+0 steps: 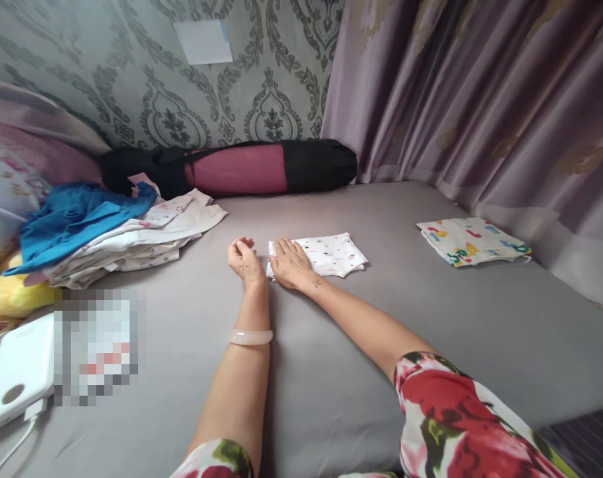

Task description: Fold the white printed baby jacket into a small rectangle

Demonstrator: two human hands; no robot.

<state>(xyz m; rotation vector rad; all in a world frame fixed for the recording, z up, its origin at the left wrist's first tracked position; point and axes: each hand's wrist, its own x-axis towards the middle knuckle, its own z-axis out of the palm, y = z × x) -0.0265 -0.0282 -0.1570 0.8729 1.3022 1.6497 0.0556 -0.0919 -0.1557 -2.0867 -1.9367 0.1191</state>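
A small white garment [331, 255] with a tiny scattered print lies folded on the grey bed sheet [326, 372], in the middle of the head view. My right hand [290, 263] rests palm down on its left end, fingers stretched out flat and hiding part of the cloth. Just left of the garment, apart from it, my left hand [246, 260] is curled into a loose fist. I see nothing in those fingers. A pale bangle [252, 337] circles my left forearm.
At the left is a pile of clothes [127, 245] topped by a blue garment [77, 216]. A folded colourful-print garment [473, 241] lies at the right. A black and maroon long bag [236, 168] lines the wall. A white power bank [20, 372] with a cable sits at the near left.
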